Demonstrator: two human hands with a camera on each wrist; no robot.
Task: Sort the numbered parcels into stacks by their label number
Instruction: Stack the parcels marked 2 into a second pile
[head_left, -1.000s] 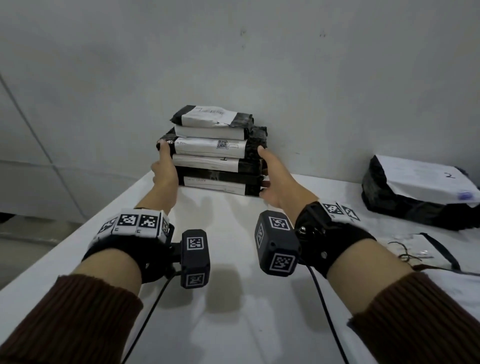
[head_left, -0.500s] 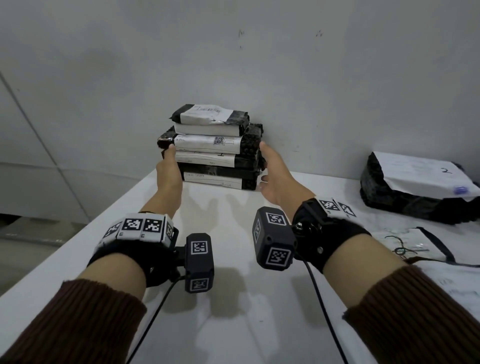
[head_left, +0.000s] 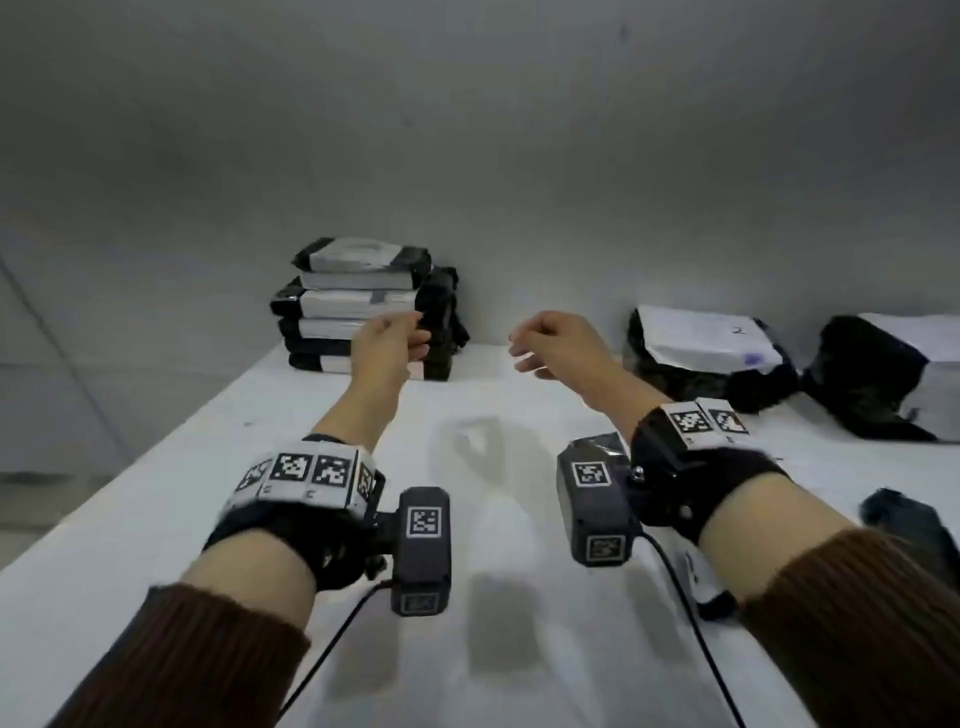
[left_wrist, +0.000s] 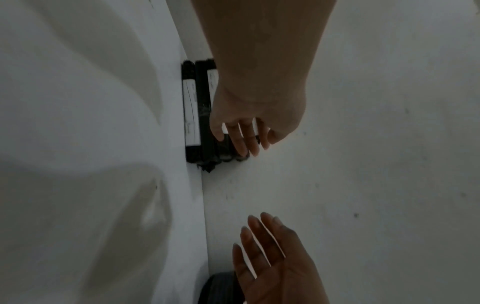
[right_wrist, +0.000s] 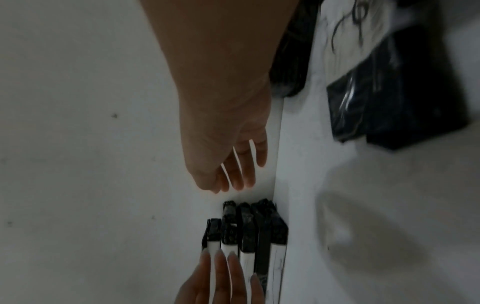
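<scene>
A stack of several black parcels with white labels stands against the wall at the back left of the white table. My left hand hovers in front of the stack's right end, fingers relaxed, holding nothing. In the left wrist view its fingers hang loosely before the stack. My right hand floats to the right of the stack, apart from it and empty. The right wrist view has its fingers spread above the stack. A black parcel labelled 2 lies at the back right.
Another black parcel with a white label lies at the far right by the wall. A dark flat item sits near my right forearm. Cables run from both wrist cameras across the table. The table's left edge drops to the floor.
Both hands have let go of the stack's sides and drawn back. The right hand has moved right, away from the stack. The head view has swung right.
</scene>
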